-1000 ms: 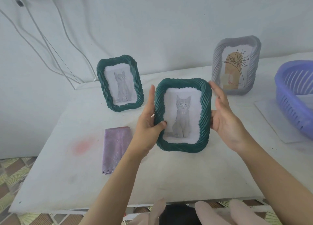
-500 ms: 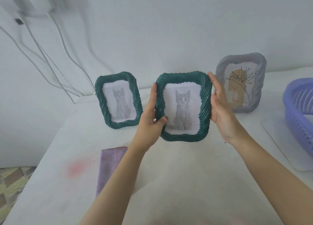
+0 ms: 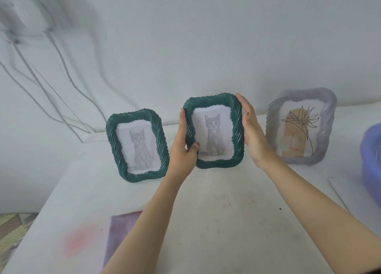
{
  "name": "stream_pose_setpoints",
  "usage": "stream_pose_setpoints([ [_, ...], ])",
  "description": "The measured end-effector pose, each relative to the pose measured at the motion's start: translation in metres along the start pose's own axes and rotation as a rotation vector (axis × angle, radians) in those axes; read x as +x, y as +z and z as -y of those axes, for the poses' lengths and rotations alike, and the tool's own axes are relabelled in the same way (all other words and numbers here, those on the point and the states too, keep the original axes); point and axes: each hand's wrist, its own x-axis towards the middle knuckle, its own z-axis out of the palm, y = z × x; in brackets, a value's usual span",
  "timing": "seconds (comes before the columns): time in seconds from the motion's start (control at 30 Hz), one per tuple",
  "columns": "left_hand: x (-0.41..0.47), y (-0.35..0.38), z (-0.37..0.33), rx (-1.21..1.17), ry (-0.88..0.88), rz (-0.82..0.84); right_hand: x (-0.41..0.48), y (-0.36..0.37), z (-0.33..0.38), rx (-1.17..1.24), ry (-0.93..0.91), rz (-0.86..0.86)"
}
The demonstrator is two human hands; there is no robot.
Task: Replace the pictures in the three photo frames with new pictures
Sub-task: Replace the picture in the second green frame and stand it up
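Observation:
Three photo frames stand in a row at the back of the white table (image 3: 226,216). I hold the middle green rope-edged frame (image 3: 214,103), which shows a grey kitten, upright with its lower edge at the tabletop. My left hand (image 3: 181,150) grips its left side, thumb curled over the front rim. The straight fingers of my right hand (image 3: 254,137) press against its right side. Left of it stands another green frame (image 3: 137,148) with the same kitten picture. On the right is a grey frame (image 3: 299,129) holding a line drawing of a flower.
A purple cloth (image 3: 121,232) lies near the table's front left, beside a pink stain (image 3: 76,240). A lilac plastic basket (image 3: 373,156) sits at the right edge on a white sheet (image 3: 338,191). Cables (image 3: 61,84) hang down the wall at the back left.
Both hands have carried the middle green frame away from me to the back of the table, between the other two frames. The view has tilted up.

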Motion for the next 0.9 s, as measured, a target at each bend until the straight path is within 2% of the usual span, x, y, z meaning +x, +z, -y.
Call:
stream_pose_setpoints([
  [0.27, 0.002, 0.004, 0.007, 0.035, 0.015, 0.020, -0.001, 0.000, -0.016, -0.017, 0.030, -0.030],
  [0.47, -0.003, 0.009, 0.004, 0.062, -0.011, 0.028, -0.021, -0.005, -0.002, -0.360, 0.034, -0.076],
  [0.53, -0.011, 0.017, 0.001, 0.196, 0.011, -0.062, -0.036, -0.011, 0.004, -0.472, 0.031, -0.100],
  [0.6, -0.020, 0.029, -0.005, 0.402, 0.110, -0.186, -0.053, -0.022, 0.009, -0.542, -0.016, -0.234],
  [0.67, -0.028, 0.044, -0.014, 0.412, 0.269, -0.208, -0.066, -0.036, 0.015, -0.560, -0.117, -0.435],
  [0.73, -0.031, 0.061, -0.028, 0.321, 0.413, -0.106, -0.072, -0.058, 0.014, -0.662, -0.194, -0.612],
  [0.77, -0.032, 0.071, -0.034, 0.263, 0.428, -0.022, -0.073, -0.070, 0.010, -0.731, -0.201, -0.681],
  [0.83, -0.029, 0.091, -0.046, 0.164, 0.398, 0.131, -0.072, -0.093, 0.000, -0.826, -0.126, -0.752],
  [0.9, -0.021, 0.111, -0.049, 0.119, 0.308, 0.237, -0.070, -0.109, -0.008, -0.808, -0.026, -0.731],
])
